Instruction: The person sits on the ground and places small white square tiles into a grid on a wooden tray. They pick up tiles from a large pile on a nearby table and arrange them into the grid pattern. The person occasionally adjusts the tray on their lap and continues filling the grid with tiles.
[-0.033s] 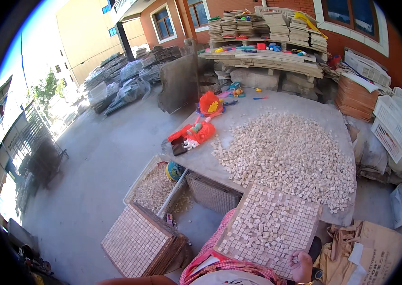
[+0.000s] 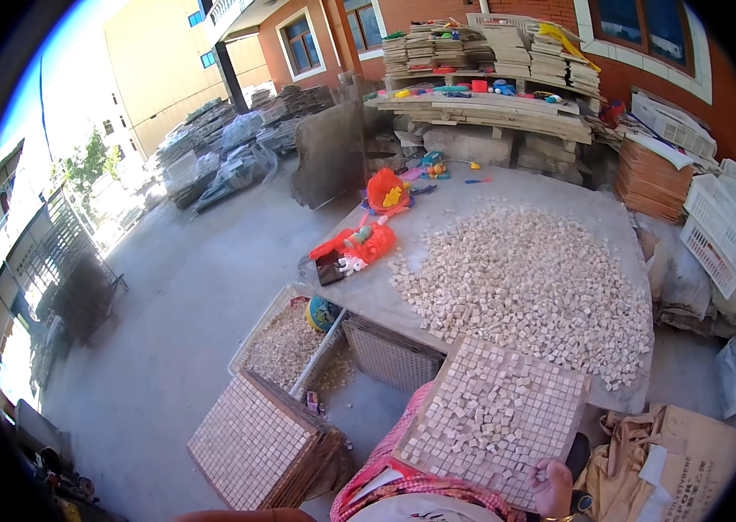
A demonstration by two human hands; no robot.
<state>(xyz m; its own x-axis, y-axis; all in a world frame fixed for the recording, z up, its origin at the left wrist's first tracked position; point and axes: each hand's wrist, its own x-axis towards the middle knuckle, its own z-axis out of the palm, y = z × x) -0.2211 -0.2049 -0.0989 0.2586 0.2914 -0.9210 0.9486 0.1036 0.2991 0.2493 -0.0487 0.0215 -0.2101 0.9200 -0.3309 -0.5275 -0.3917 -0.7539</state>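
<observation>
My right hand (image 2: 552, 489) is closed at the lower right corner of a square tile board (image 2: 578, 393) that lies over my lap. A small pale stone tile (image 2: 542, 476) shows at its fingertips. Rows of pale square tiles fill the board's edges. Loose tiles (image 2: 482, 418) lie scattered and tilted over its middle. Only a bit of my left forearm (image 2: 246, 515) shows at the lower edge; the left hand is out of sight. Beyond the board, a broad heap of loose stone tiles (image 2: 533, 287) covers much of a grey table (image 2: 359, 300).
Left of my lap stands a stack of filled tile boards (image 2: 250, 439). Behind it is a white crate (image 2: 255, 329) of stone chips, with a ball (image 2: 322, 313). Red bags (image 2: 368, 244) and a dark phone-like slab (image 2: 329, 268) lie on the table. A cardboard box (image 2: 698, 465) stands at right.
</observation>
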